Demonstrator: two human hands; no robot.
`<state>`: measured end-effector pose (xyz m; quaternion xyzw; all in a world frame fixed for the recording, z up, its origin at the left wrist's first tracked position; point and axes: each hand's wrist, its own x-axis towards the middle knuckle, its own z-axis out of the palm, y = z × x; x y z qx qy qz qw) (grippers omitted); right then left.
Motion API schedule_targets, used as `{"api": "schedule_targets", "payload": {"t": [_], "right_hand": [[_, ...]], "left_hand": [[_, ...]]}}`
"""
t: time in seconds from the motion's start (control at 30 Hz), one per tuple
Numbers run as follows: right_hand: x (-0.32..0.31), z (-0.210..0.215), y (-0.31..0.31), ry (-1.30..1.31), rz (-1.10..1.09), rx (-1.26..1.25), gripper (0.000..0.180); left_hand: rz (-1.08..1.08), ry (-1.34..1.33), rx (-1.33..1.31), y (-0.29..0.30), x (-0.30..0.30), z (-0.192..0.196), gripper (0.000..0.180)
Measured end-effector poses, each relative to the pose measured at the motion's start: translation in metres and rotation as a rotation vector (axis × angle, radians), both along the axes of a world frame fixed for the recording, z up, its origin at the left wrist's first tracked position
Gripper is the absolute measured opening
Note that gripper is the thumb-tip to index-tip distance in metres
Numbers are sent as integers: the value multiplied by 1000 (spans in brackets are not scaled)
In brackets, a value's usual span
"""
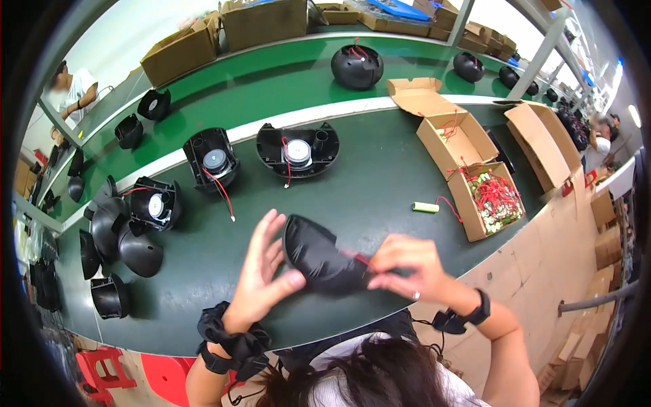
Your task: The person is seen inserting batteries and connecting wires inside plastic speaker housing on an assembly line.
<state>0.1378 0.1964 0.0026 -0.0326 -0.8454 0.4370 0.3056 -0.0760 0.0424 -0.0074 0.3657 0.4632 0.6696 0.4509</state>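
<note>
A black plastic speaker housing (325, 261) rests near the table's front edge, slightly blurred, its inside mostly hidden from me. My left hand (261, 275) is open at its left side, with fingers spread and the thumb close to or touching the shell. At the housing's right end, my right hand (407, 268) pinches a red wire (356, 256) between thumb and fingers. Beyond the hands stand housings with speakers and loose red leads, among them one wide half-shell (298, 166) and a narrower one (213, 169). A green battery cell (425, 207) with a red lead lies to the right.
Open cardboard boxes stand at the right, one full of wired cells (495, 200). Curved black covers (139, 251) and another housing (108, 298) are on the left. Behind runs a green conveyor (271, 74) carrying a round black unit (357, 66). Other people work farther off.
</note>
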Motion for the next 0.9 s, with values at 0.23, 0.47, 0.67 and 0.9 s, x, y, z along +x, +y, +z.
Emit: {"api": "schedule_targets", "payload": {"t": [0.23,0.47,0.67,0.9], "right_hand": [[28,-20,-5,-318,273,-750,21],[23,-5,5,-465,131,-843,16],[22,30,9,-460,-56,417,10],[-11,57,28,-257,80,977,9]], "left_hand": [[66,983,-22,20,19,15,116],[-66,1250,305,47,22,23,57],[-54,1296,252,45,27,18,36],[-110,1144,234,42,24,15,38]]}}
